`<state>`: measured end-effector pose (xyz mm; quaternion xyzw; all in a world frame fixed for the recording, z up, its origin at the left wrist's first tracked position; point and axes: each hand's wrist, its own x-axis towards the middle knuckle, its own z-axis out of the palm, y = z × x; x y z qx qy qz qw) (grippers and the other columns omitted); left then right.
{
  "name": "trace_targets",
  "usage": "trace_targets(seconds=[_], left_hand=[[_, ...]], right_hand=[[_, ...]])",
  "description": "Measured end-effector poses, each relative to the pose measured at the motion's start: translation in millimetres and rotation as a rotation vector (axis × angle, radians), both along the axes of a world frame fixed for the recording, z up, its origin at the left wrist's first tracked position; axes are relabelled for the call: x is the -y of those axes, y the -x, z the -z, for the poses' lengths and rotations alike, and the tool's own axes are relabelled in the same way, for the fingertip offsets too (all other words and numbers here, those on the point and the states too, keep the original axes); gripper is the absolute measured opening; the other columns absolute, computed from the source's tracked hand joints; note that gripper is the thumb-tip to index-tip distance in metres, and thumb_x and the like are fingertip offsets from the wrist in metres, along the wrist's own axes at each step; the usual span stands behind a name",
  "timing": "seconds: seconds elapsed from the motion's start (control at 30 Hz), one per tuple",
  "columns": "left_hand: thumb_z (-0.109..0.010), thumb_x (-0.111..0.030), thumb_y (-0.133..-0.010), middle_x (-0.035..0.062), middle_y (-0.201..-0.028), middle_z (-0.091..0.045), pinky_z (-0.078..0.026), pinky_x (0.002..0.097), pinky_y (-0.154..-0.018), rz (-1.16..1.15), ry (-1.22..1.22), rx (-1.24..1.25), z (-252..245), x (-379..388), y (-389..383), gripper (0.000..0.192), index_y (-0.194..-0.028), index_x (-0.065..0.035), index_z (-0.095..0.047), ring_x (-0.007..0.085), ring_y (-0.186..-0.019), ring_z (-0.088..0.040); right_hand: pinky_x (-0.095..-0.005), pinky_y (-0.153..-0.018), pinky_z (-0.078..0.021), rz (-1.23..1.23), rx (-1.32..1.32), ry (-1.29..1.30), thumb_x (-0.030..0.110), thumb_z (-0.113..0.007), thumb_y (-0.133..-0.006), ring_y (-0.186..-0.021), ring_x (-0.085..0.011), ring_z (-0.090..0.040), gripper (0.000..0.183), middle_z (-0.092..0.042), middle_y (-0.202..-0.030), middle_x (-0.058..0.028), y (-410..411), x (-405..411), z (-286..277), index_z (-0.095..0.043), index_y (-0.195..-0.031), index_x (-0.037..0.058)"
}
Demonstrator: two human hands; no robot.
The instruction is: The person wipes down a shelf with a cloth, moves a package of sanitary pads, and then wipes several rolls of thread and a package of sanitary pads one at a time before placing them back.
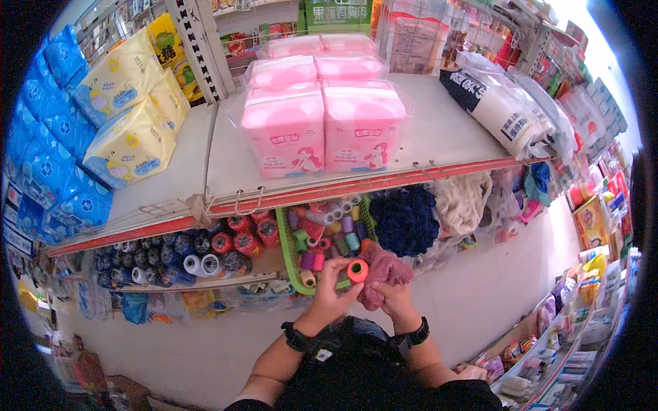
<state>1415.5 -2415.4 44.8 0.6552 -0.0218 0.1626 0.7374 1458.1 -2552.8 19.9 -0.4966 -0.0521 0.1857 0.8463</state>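
My left hand [331,290] holds a spool of bright orange-red thread [358,271] by its rim, its hollow end facing up. In my right hand [395,300] is a crumpled mauve cloth [388,269], bunched against the spool's right side. Just beyond both hands, a green plastic basket [289,257] rests on the lower shelf with several thread spools in purple, teal, green and white. One beige spool [308,279] lies at the basket's near edge, left of my left hand. The cloth hides part of the basket's right side.
Above the basket juts the upper shelf's red front edge [329,192] with wire hooks. Pink packs [288,133] stand on that shelf. Cones of dark, red and white thread [193,264] lie left of the basket; dark blue yarn [404,220] is at its right. Another stocked shelf [576,354] stands lower right.
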Motion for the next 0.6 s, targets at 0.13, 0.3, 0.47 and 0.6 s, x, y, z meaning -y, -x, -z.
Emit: trace_targets(seconds=[0.13,0.3,0.47,0.6], left_hand=[[-0.065,-0.008,-0.067,0.012,-0.098,-0.052,-0.039,0.0333,-0.08,-0.072,-0.3,-0.033,-5,-4,-1,0.042,-0.105,-0.0017,-0.049,0.026,-0.093,-0.05],[-0.066,-0.009,-0.065,0.0118,-0.093,-0.054,-0.041,0.0351,-0.075,-0.09,-0.641,0.151,-7,-6,-9,0.039,-0.101,-0.0017,-0.053,0.028,-0.087,-0.051],[-0.065,-0.01,-0.064,0.0126,-0.095,-0.054,-0.042,0.0353,-0.074,0.043,-0.814,0.059,-2,-4,-11,0.039,-0.1,-0.0021,-0.053,0.0291,-0.086,-0.051],[-0.064,-0.009,-0.067,0.0096,-0.092,-0.056,-0.043,0.032,-0.073,0.105,-0.613,-0.008,35,-3,-21,0.038,-0.103,-0.0017,-0.052,0.022,-0.086,-0.054]], right_hand=[[-0.0324,-0.081,-0.043,0.044,0.038,0.008,-0.003,-0.062,-0.066,-0.095,-0.018,-0.05,0.042,-0.05,-0.103,-0.0066,1,1,10,-0.045,-0.105,0.0015],[-0.0305,-0.08,-0.0427,0.001,-0.063,-0.181,-0.008,-0.061,-0.066,-0.093,-0.0159,-0.05,0.044,-0.05,-0.101,-0.0066,-2,3,3,-0.043,-0.105,0.0007],[-0.0294,-0.079,-0.0435,0.081,-0.077,-0.074,-0.005,-0.06,-0.068,-0.092,-0.0155,-0.05,0.044,-0.05,-0.102,-0.0071,2,12,12,-0.042,-0.107,0.0013],[-0.0273,-0.074,-0.0459,0.193,-0.27,-0.093,-0.002,-0.059,-0.071,-0.087,-0.0151,-0.053,0.041,-0.051,-0.1,-0.007,7,18,11,-0.042,-0.108,0.0023]])
